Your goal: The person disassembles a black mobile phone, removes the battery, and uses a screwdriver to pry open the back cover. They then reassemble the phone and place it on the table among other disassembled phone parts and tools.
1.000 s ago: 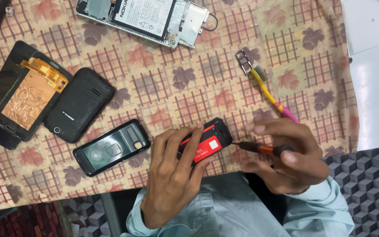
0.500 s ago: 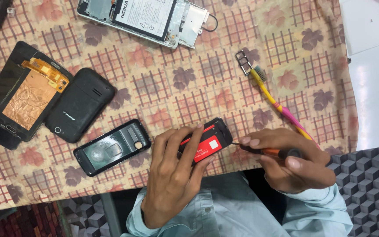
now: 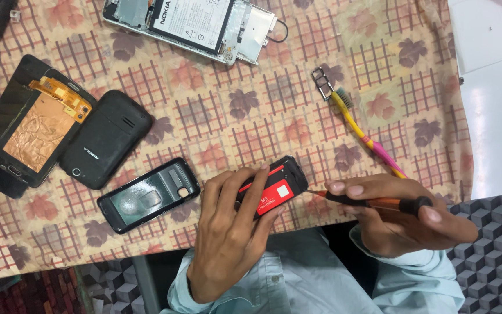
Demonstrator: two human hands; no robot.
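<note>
My left hand (image 3: 228,232) grips a small black phone (image 3: 274,186) with its back off, a red battery showing inside it, pressed against the table's near edge. My right hand (image 3: 402,221) holds a screwdriver (image 3: 379,203) with an orange shaft and black end. Its tip touches the phone's right end. Both wrists wear light blue sleeves.
On the leaf-patterned cloth (image 3: 262,116) lie a black back cover (image 3: 149,196), a black phone shell (image 3: 106,138), a screen part with copper foil (image 3: 33,129), an opened phone with a white battery (image 3: 193,23), a yellow-pink toothbrush (image 3: 361,131) and a small metal tray (image 3: 321,82). A white surface (image 3: 495,99) lies to the right.
My right hand has slid right and drawn back a little, so more of the screwdriver shaft shows, while its tip stays at the phone. The left hand has kept its hold.
</note>
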